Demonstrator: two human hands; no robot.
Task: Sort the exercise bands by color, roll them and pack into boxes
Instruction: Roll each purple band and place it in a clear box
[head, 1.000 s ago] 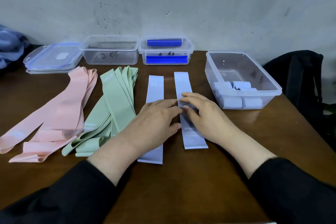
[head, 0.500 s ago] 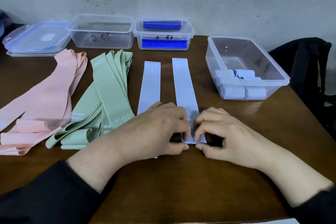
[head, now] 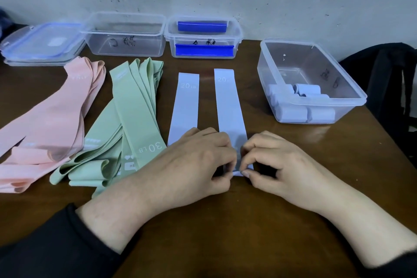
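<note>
Two pale blue bands lie flat side by side on the brown table. My left hand [head: 194, 165] and my right hand [head: 275, 165] both pinch the near end of the right blue band [head: 229, 106], folding its edge upward. The left blue band [head: 186, 106] runs partly under my left hand. A fan of green bands [head: 133, 106] lies to the left, and a pile of pink bands [head: 47, 119] further left. The clear box on the right [head: 352, 95] holds several rolled pale blue bands [head: 293, 111].
Against the wall stand an empty clear box [head: 126, 36], a clear box with blue clips [head: 203, 38] and stacked lids [head: 42, 40]. A black bag [head: 388, 79] sits off the table's right edge. Bare wood lies in front of my hands.
Both hands slid from the middle of the right blue band down to its near end and now pinch that end, lifting its edge. The camera view shifted closer.
</note>
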